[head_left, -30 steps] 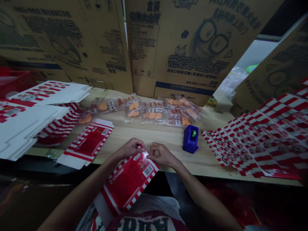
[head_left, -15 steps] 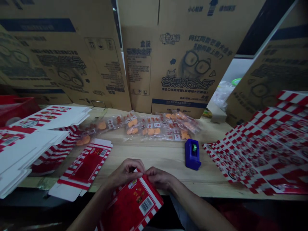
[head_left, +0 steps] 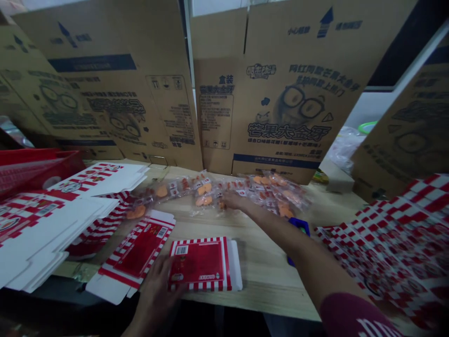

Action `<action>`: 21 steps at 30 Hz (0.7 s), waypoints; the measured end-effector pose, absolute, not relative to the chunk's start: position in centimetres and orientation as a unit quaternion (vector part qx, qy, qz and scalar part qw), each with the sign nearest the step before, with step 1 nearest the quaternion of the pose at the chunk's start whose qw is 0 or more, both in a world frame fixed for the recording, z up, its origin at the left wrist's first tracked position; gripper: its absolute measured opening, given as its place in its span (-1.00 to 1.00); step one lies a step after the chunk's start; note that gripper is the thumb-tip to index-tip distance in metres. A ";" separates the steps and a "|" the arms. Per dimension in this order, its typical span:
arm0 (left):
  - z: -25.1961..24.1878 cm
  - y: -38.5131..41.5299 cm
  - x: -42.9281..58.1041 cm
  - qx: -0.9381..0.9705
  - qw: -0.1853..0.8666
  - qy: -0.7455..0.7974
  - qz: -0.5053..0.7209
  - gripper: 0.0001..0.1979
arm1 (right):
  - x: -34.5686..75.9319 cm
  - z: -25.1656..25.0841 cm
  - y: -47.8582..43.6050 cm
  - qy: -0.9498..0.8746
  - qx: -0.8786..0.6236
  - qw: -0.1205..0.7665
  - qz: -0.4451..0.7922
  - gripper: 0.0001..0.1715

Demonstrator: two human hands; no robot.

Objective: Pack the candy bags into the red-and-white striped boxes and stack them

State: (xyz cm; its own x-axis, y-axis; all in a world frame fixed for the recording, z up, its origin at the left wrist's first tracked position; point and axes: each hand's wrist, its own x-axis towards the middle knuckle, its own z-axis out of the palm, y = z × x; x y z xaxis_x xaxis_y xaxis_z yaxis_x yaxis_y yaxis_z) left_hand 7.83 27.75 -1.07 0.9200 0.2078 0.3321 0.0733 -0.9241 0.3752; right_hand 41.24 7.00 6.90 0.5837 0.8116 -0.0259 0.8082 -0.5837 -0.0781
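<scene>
Well, from here I see the left hand [head_left: 156, 291] lying open against a red-striped folded carton [head_left: 199, 264], flat on the wooden table [head_left: 259, 285] for steadiness; the right hand [head_left: 233, 201] stretches to the candy packets [head_left: 206, 194], grip unclear.

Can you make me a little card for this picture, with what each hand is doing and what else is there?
Left hand: touching a folded red-and-white striped box
Right hand: on clear packets of orange snacks
Nearby: blue tape dispenser, partly hidden
Rest: flat printed box sheets; wooden table; brown cardboard panels
</scene>
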 end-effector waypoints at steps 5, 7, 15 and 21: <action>2.6 23.9 12.5 0.995 0.036 -0.093 -0.028 0.29 | 41.1 7.1 9.3 -0.497 -0.866 -0.045 0.024 -0.69; 3.2 22.6 14.3 0.986 0.017 -0.128 -0.108 0.35 | 41.0 8.0 9.5 -0.513 -0.856 -0.065 0.032 -0.75; 1.1 21.5 14.1 0.980 0.028 -0.169 -0.096 0.20 | 39.4 12.5 5.8 -0.511 -0.859 -0.029 -0.021 -0.57; 1.5 20.9 12.7 0.997 0.038 -0.044 0.046 0.03 | 36.2 12.7 -0.3 -0.365 -0.884 0.187 -0.224 -0.53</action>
